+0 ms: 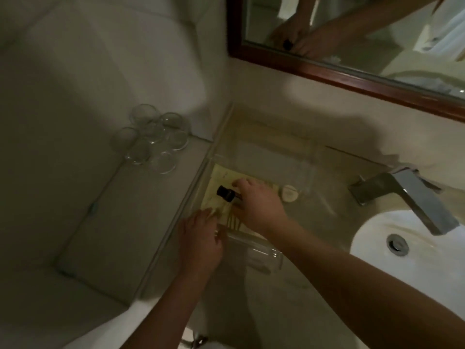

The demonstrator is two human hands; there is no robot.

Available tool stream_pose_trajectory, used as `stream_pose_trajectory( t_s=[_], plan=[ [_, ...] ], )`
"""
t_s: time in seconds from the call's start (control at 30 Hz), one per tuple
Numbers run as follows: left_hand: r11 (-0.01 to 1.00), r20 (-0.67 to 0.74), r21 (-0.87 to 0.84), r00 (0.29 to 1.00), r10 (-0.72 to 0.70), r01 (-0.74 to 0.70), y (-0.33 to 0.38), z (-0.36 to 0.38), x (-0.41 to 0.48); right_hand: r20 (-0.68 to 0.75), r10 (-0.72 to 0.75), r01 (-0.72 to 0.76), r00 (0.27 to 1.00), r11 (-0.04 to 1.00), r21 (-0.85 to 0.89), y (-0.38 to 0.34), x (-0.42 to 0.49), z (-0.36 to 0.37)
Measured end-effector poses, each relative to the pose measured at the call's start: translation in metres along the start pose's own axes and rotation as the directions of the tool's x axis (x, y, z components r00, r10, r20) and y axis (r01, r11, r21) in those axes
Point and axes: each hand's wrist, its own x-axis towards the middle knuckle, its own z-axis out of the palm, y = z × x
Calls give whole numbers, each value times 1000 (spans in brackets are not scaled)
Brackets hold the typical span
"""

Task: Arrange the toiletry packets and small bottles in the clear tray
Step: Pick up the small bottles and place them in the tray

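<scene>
Small bottle [225, 193] lay tilted over the yellow packets [221, 175], its long axis running from the black cap at the upper left down and right into the palm. Only the dark, glossy cap and a sliver of neck showed; the body was hidden under the fingers, so its colour and label could not be made out. The fingers of the right hand [256, 205] were curled round that hidden body, thumb on the near side. The left hand [201, 235] reached in beside it, fingers fairly straight and a little apart, their tips resting on the near-left edge of the packets; blur made it unclear whether they pressed or merely touched.

Bottle and packets sat in the left part of the clear tray [276, 159], whose walls were faint and hard to trace. A round white piece [289, 193] lay just right of the right hand. The tray stood on the beige tabletop [314, 222], between a shelf [113, 210] carrying clustered glasses [151, 139] and the tap [402, 192] over the basin [372, 238], which the picture's edge cut off. The mirror [352, 34] above reflected both hands dimly.
</scene>
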Motion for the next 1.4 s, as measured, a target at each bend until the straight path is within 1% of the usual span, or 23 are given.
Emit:
stream_pose_trajectory(
  t_s=[0.03,0.1,0.23,0.3,0.5,0.57,0.7,0.8,0.87,0.97,1.1,1.17,1.23,1.3,1.4],
  plan=[
    [1000,9,-19,1000,25,-25,3,1,0,10,11,-11,1000,1000,-20,-1,6,3],
    [998,-1,-51,1000,26,-26,0,0,-1,36,17,-15,999,997,-70,-9,20,11],
    [998,-19,-62,999,27,-29,-4,2,-3,22,-9,11,1000,994,-112,-18,28,21],
    [998,-6,-56,999,32,-32,-5,2,-5,9,-14,15,1000,994,-105,-19,28,23],
    [994,21,-98,999,41,-39,-5,-3,-7,9,37,-36,999,997,-64,-23,22,28],
    [993,6,-111,999,36,-35,-4,-7,-9,-2,61,-61,998,998,-31,-22,17,26],
    [988,-78,-134,995,68,-78,0,-14,-15,-104,126,-122,987,992,38,-11,-16,16],
    [983,-105,-158,992,74,-90,19,-20,-22,-179,193,-178,965,979,95,8,-59,6],
    [974,-109,-175,986,123,-141,41,-23,-33,-216,256,-230,942,964,136,26,-97,-1],
    [947,-105,-177,962,253,-269,82,-18,-56,-282,369,-325,886,926,190,57,-166,-7],
    [880,-69,-182,898,434,-439,154,-2,-108,-349,524,-470,777,852,231,101,-282,-11],
    [824,-72,-209,849,524,-527,193,6,-149,-364,595,-532,717,804,265,122,-347,-15],
    [728,-121,-264,770,626,-633,229,18,-191,-393,665,-586,635,746,317,143,-410,-18],
    [668,-90,-289,714,695,-686,263,28,-226,-411,720,-621,559,692,368,161,-464,-20],
    [634,-11,-325,674,739,-701,310,38,-269,-417,785,-660,458,615,433,181,-526,-22]
  ],
)
